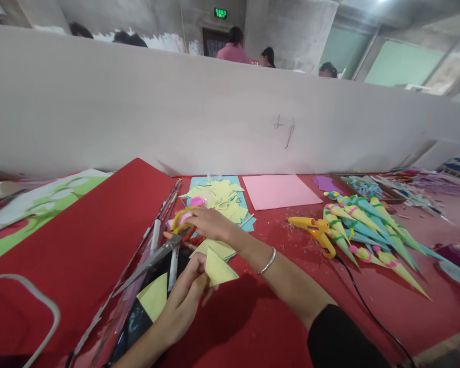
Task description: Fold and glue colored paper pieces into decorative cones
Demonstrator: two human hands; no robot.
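Observation:
My left hand (189, 291) pinches a folded piece of pale yellow paper (218, 269) between thumb and fingers. Crossing over it, my right hand (209, 223) has its fingers at the yellow and orange handles of a pair of scissors (164, 251), whose long blades point down to the left. Part of the grip is hidden behind the hand. More yellow paper pieces (216, 247) lie just beyond my left hand, and a yellow wedge of paper (154, 296) rests on dark plastic beside my left wrist.
A heap of yellow paper scraps (222, 197) covers a blue sheet. A pink sheet (281, 191) lies behind. To the right are a yellow glue gun (314, 231) with a black cord and several decorated paper cones (368, 225). A red board (99, 225) stands at left.

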